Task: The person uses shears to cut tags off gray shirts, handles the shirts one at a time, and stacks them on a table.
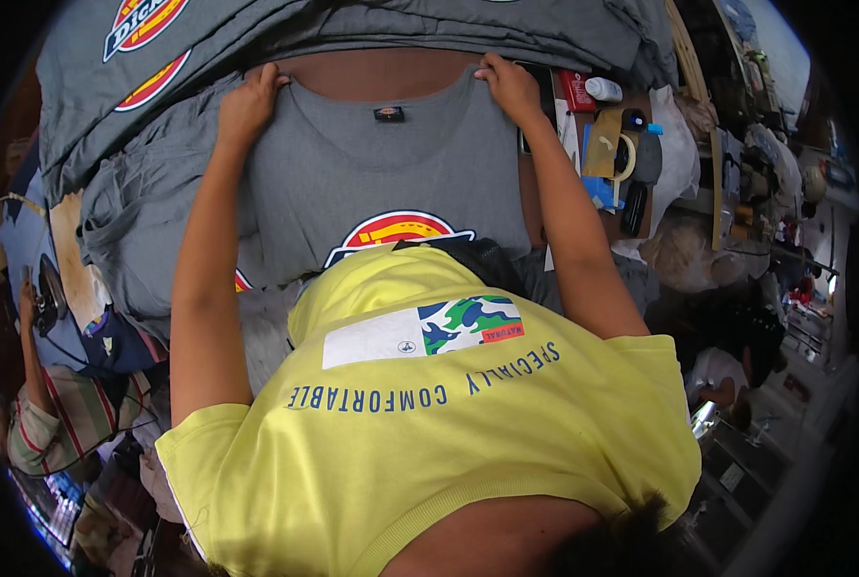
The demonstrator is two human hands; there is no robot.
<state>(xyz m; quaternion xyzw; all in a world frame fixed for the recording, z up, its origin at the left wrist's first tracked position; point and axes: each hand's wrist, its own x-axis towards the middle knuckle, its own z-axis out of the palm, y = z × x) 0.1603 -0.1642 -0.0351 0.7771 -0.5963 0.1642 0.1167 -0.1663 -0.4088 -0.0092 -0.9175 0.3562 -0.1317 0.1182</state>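
Note:
A grey T-shirt (372, 173) with a dark neck label and a red, yellow and blue print lies spread over the brown table in front of me. My left hand (248, 104) pinches its far left corner, beside the wide neckline. At the far right corner my right hand (508, 88) grips the fabric between thumb and fingers. Both arms reach out straight, and the cloth is stretched between the hands. The shirt's near end runs down to my body, where my yellow top hides it.
More grey printed shirts (227, 38) are heaped at the back and left. On the right lie a red box (575, 90), a white bottle (602, 89), a tape roll (624, 157) and a black object (633, 210). At far left, another person's hand is by an iron (50, 288).

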